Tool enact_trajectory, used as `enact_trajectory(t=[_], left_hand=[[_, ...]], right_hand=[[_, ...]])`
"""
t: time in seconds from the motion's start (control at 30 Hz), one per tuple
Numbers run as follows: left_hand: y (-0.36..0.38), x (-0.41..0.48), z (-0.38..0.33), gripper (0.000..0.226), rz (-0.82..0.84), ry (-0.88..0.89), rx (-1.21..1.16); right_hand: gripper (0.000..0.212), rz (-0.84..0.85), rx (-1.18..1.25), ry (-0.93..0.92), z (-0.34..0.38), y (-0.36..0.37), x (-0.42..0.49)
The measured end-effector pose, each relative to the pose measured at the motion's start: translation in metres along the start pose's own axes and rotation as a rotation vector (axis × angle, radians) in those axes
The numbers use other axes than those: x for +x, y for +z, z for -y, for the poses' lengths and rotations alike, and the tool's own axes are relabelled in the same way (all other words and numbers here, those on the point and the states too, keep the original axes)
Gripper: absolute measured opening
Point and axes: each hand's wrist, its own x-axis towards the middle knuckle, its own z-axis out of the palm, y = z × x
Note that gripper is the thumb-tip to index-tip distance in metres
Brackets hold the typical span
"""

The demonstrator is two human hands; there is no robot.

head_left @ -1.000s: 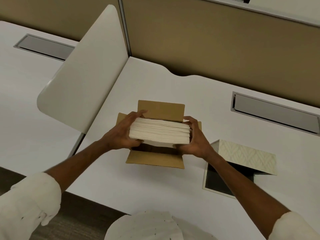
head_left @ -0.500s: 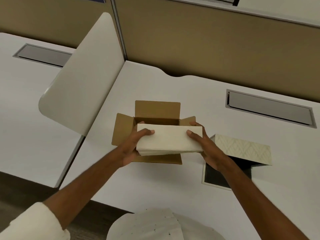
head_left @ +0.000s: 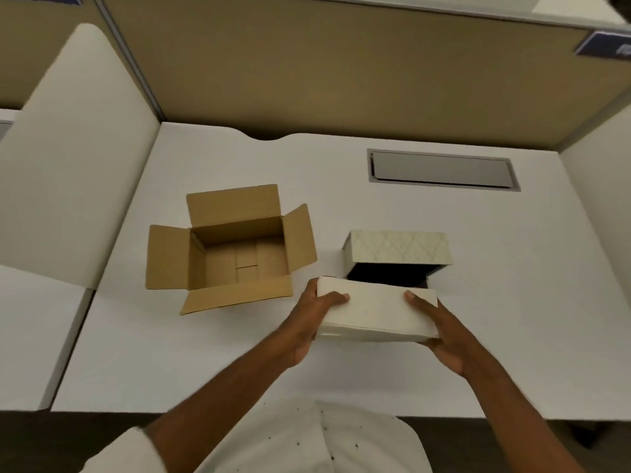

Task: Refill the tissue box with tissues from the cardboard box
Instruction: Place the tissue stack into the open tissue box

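A thick stack of white tissues point(head_left: 375, 307) is held between both hands just in front of the tissue box point(head_left: 397, 250). My left hand point(head_left: 312, 314) grips its left end and my right hand point(head_left: 440, 331) grips its right end. The tissue box is pale with a diamond pattern; its lid stands up at the back and its dark inside shows behind the stack. The brown cardboard box point(head_left: 235, 250) sits to the left with all flaps spread, and its bottom is bare.
The white desk point(head_left: 341, 377) has a grey cable hatch point(head_left: 442, 169) at the back right. A white divider panel point(head_left: 75, 158) rises on the left, a tan partition wall point(head_left: 341, 70) runs behind. The desk's front edge lies near my body.
The tissue stack has come up out of the cardboard box and travelled right to the front of the tissue box. The cardboard box now shows bare inside. My view has shifted right.
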Motion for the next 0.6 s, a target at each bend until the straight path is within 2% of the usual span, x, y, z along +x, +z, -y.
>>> enact_trajectory(t=[0.13, 0.23, 0.33, 0.37, 0.43, 0.47, 0.5, 0.57, 0.6], left_hand=[[0.033, 0.045, 0.022, 0.052, 0.031, -0.133, -0.05], [0.048, 0.075, 0.028, 0.066, 0.0, -0.106, -0.055], [0.053, 0.108, 0.035, 0.087, -0.056, -0.067, -0.062], [0.051, 0.121, 0.038, 0.092, -0.075, -0.055, -0.065], [0.051, 0.138, 0.041, 0.097, -0.079, -0.051, -0.062], [0.053, 0.141, 0.041, 0.094, -0.089, -0.053, -0.054], [0.054, 0.142, 0.04, 0.084, -0.105, -0.057, -0.04], [0.056, 0.144, 0.041, 0.063, -0.126, -0.059, -0.011], [0.057, 0.146, 0.043, 0.061, -0.131, -0.059, 0.007]], right_hand=[[0.05, -0.081, -0.02, 0.06, -0.011, -0.04, 0.01], [0.056, -0.126, -0.002, 0.046, -0.012, -0.055, 0.03], [0.077, -0.143, -0.018, -0.018, -0.011, -0.063, 0.055], [0.076, -0.143, -0.03, -0.022, -0.006, -0.06, 0.057], [0.048, -0.14, -0.019, -0.032, -0.005, -0.062, 0.067], [0.033, -0.141, -0.015, -0.036, -0.003, -0.062, 0.07], [0.028, -0.135, -0.043, -0.052, -0.001, -0.06, 0.073], [0.051, -0.138, -0.102, -0.099, -0.009, -0.064, 0.087], [0.066, -0.137, -0.123, -0.128, -0.02, -0.073, 0.098]])
